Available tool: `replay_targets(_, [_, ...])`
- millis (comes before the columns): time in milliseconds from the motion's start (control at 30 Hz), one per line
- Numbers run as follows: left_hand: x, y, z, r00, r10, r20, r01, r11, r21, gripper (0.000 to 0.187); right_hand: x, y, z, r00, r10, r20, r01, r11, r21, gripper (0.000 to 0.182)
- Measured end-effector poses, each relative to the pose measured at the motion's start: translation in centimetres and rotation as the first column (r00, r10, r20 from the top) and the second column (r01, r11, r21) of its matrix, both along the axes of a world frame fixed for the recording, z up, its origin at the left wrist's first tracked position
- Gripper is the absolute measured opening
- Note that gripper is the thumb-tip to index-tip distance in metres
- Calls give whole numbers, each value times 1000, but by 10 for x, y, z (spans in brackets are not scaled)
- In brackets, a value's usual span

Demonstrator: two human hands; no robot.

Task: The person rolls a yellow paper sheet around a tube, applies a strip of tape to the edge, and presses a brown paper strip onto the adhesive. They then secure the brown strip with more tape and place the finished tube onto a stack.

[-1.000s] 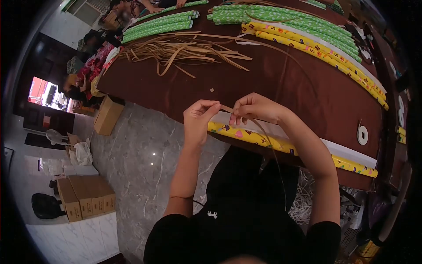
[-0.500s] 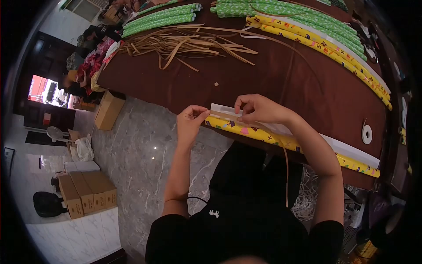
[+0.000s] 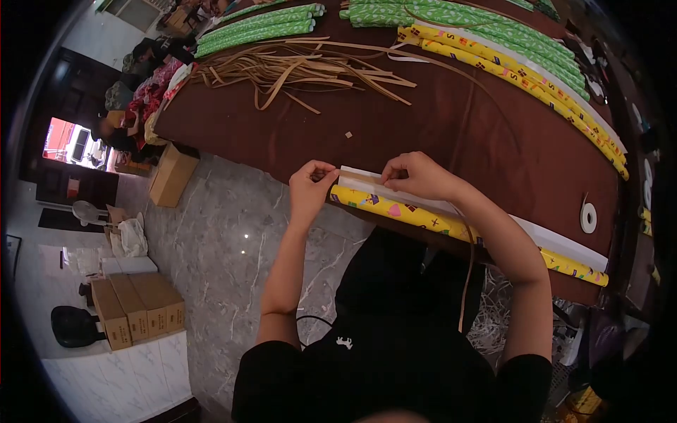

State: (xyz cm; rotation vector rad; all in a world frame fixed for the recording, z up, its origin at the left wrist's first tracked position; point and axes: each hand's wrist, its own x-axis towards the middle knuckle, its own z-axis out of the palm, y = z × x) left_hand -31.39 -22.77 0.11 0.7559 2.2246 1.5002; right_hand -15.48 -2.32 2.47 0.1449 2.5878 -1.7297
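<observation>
A roll of yellow patterned wrapping paper (image 3: 395,210) lies along the table's near edge, its white inner side (image 3: 564,242) showing as a flap at the back. A thin brown strip (image 3: 467,282) runs along that flap between my hands, and its tail hangs down over the roll by my right forearm. My left hand (image 3: 309,192) pinches the strip's end at the flap's left corner. Further right, my right hand (image 3: 425,176) is closed with thumb and fingertips on the strip above the flap.
Loose brown strips (image 3: 282,74) lie heaped at the table's far left. Green rolls (image 3: 261,32) and more yellow rolls (image 3: 529,79) line the back. A white tape roll (image 3: 588,217) sits at right. Cardboard boxes (image 3: 144,303) stand on the floor; people sit at far left.
The strip has lifted back from the yellow roll onto the white flap. Both hands have shifted slightly right, and the hanging tail has swung right at its top.
</observation>
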Motion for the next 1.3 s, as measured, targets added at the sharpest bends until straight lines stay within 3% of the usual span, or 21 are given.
replay_targets(733, [-4, 4, -9, 968, -35, -248, 5, 993, -122, 9, -3, -5, -9, 998, -30, -46, 40, 971, 236, 15])
replay_targets(1300, [-8, 6, -9, 970, -64, -233, 27, 987, -158, 8, -6, -5, -11, 1000, -24, -4, 24, 962, 271, 15])
